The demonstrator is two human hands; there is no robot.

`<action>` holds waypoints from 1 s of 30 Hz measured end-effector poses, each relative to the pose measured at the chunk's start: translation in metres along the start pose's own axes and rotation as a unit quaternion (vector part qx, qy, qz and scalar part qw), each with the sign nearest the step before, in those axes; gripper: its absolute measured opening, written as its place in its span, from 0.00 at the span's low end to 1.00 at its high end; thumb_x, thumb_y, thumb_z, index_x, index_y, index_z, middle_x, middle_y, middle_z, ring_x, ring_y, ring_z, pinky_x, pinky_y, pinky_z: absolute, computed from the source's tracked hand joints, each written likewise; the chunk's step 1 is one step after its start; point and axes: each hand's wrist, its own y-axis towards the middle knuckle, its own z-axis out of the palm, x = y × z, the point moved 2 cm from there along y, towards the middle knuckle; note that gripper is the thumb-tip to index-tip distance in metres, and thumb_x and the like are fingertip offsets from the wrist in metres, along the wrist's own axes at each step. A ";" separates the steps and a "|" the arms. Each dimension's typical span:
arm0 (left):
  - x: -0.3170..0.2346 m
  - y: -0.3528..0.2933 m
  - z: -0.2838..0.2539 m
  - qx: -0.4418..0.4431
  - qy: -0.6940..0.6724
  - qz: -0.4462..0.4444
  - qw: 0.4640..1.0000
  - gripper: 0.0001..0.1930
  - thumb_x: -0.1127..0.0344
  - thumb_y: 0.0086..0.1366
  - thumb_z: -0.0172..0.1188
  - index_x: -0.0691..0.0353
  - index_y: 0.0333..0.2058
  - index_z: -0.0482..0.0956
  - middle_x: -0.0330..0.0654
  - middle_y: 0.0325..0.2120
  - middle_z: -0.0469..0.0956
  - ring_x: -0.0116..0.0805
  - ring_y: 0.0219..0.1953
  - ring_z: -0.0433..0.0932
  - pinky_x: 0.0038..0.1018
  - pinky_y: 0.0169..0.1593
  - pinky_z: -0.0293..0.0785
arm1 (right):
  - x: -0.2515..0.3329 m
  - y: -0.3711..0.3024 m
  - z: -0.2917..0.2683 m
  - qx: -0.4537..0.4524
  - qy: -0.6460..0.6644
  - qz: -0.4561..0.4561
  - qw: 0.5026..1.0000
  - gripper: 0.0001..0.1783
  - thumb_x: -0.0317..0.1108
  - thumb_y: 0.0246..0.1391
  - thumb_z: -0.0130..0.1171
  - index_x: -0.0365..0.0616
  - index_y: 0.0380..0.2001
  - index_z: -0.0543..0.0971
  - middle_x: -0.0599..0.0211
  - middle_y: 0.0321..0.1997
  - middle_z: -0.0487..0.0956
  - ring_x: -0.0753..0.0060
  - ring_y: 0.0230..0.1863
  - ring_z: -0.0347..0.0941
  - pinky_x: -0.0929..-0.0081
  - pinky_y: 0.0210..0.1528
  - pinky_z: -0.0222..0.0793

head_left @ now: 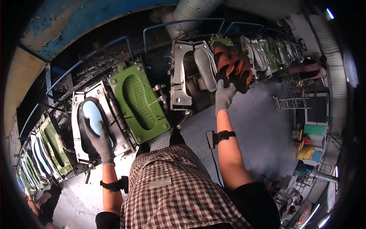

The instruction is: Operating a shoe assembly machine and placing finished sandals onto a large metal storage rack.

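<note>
Left hand point(100, 142) lies spread on the insole point(91, 111), probably soft, best held by its rim. Right hand point(225, 95) grips light-looking, bendable uppers point(231, 61).

Footwear factory workshop; long line of hinged shoe-sole moulds point(158, 116), green and bare metal; big ventilation duct point(192, 13) and blue pipe rails point(183, 21) behind them; textured plate floor point(200, 128); peeling blue panel point(84, 19) at upper left.

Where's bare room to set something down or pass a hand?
Bare: green mold between left silver mold and right silver mold; grey floor right of right forearm. Crowded: left silver mold, left hand on blue insole; right silver mold's right side, right hand holding brown footwear pieces.
</note>
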 end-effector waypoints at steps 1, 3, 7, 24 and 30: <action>-0.044 -0.006 0.033 0.019 -0.038 0.018 0.999 0.33 0.66 0.73 0.58 0.68 0.71 0.56 0.52 0.71 0.60 0.40 0.71 0.60 0.33 0.73 0.54 | -0.033 0.022 0.013 -0.075 -0.037 -0.002 0.997 0.29 0.47 0.56 0.68 0.29 0.45 0.77 0.49 0.40 0.82 0.62 0.37 0.80 0.68 0.41 0.77; -0.095 -0.031 0.097 0.098 -0.213 0.005 0.972 0.29 0.68 0.74 0.55 0.63 0.71 0.60 0.49 0.69 0.64 0.38 0.69 0.64 0.34 0.71 0.59 | -0.031 0.037 0.036 0.258 0.262 0.283 0.886 0.18 0.45 0.57 0.66 0.40 0.36 0.78 0.68 0.26 0.77 0.76 0.19 0.73 0.75 0.20 0.68; -0.198 -0.073 0.237 0.291 -0.226 -0.085 0.926 0.33 0.66 0.69 0.62 0.63 0.69 0.61 0.49 0.59 0.74 0.38 0.61 0.73 0.32 0.62 0.70 | -0.016 0.038 0.022 0.350 0.475 0.446 0.673 0.07 0.39 0.58 0.64 0.51 0.37 0.79 0.77 0.26 0.75 0.85 0.22 0.69 0.82 0.20 0.61; -0.154 -0.117 0.439 0.294 -0.373 -0.197 0.858 0.21 0.61 0.63 0.65 0.59 0.54 0.80 0.38 0.44 0.82 0.31 0.45 0.80 0.29 0.50 0.77 | 0.025 0.108 0.057 0.480 0.212 -0.369 0.767 0.16 0.42 0.60 0.59 0.57 0.51 0.81 0.57 0.45 0.83 0.47 0.45 0.81 0.57 0.46 0.77; -0.177 -0.167 0.407 0.429 -0.240 -0.362 0.792 0.22 0.66 0.59 0.69 0.57 0.53 0.77 0.43 0.39 0.83 0.32 0.42 0.82 0.30 0.42 0.79 | 0.037 0.108 0.043 0.572 0.152 -0.413 0.692 0.16 0.43 0.59 0.61 0.50 0.48 0.83 0.57 0.46 0.84 0.49 0.46 0.81 0.60 0.47 0.77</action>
